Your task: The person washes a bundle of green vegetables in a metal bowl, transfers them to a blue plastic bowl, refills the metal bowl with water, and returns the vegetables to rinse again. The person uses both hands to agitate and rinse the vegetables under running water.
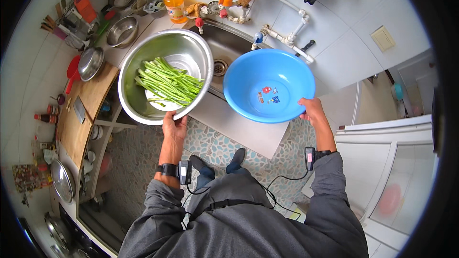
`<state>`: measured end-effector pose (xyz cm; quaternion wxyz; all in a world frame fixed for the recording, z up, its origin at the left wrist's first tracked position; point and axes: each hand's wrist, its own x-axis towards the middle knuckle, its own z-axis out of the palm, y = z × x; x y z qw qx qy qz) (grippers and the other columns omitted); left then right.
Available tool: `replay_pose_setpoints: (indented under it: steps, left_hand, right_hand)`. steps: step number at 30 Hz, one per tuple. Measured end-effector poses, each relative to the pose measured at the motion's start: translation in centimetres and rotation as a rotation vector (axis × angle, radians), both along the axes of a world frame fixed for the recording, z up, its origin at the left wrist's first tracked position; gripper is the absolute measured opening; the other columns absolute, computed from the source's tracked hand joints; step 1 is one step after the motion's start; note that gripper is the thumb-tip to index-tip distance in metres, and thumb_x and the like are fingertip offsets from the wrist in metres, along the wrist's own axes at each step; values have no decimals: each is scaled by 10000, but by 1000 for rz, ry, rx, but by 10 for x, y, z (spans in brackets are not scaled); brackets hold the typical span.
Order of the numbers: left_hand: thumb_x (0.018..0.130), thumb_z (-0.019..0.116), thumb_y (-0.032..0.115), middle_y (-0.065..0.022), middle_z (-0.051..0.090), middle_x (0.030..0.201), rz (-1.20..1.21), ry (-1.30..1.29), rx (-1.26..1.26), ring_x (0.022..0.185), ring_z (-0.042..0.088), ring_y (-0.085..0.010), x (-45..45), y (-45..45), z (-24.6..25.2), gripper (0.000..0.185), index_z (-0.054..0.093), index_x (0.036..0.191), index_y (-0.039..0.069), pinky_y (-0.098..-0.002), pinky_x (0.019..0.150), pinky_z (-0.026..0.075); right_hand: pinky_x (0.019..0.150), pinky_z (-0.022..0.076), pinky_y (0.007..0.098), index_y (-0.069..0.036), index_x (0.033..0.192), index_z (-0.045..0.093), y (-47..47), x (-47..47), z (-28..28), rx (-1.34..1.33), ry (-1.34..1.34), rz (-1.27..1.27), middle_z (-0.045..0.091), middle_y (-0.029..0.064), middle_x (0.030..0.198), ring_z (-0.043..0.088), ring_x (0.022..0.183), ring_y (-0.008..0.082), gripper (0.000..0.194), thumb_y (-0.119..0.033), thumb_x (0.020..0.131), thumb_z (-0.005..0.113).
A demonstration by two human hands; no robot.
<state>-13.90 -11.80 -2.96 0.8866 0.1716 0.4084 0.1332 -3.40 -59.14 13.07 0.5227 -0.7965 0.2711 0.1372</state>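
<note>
My left hand (pixel 174 123) grips the near rim of a large stainless steel basin (pixel 134 73). Inside the basin lies a bundle of green vegetable stems (pixel 168 82), with pale cut ends toward the upper left. My right hand (pixel 311 109) holds the right near rim of a blue plastic basin (pixel 238 79). Nothing lies in the blue basin; small cartoon prints mark its bottom. Both basins are held over the front of a steel sink (pixel 229 39), whose drain (pixel 219 67) shows between them.
Taps with red (pixel 199 23) and blue (pixel 258 37) handles jut over the sink. An orange soap bottle (pixel 175 5) stands behind the steel basin. On the left, a cleaver (pixel 79 109) rests on a wooden board (pixel 73 139). A white-framed glass door (pixel 391 172) stands at the right.
</note>
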Motion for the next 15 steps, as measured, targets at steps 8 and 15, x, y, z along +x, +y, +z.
replay_pose_setpoints:
  steps: [8, 15]
  left_hand:
    - [923, 606, 123, -97, 664, 991, -12, -54, 34, 946, 680, -281, 15, 14, -32, 144, 604, 1014, 11, -469, 892, 601]
    - [954, 629, 280, -165, 627, 1212, -102, -68, 110, 1079, 660, -341, 5, 3, -25, 397, 564, 1238, 10, -527, 940, 568]
  right_hand:
    - [488, 534, 282, 1, 986, 638, -19, -24, -11, 118, 69, 31, 639, 82, 811, 627, 628, 185, 261, -151, 791, 718]
    - [502, 545, 247, -39, 1002, 625, 13, -14, -56, 308, 75, -66, 662, 74, 826, 632, 619, 164, 257, -163, 814, 748]
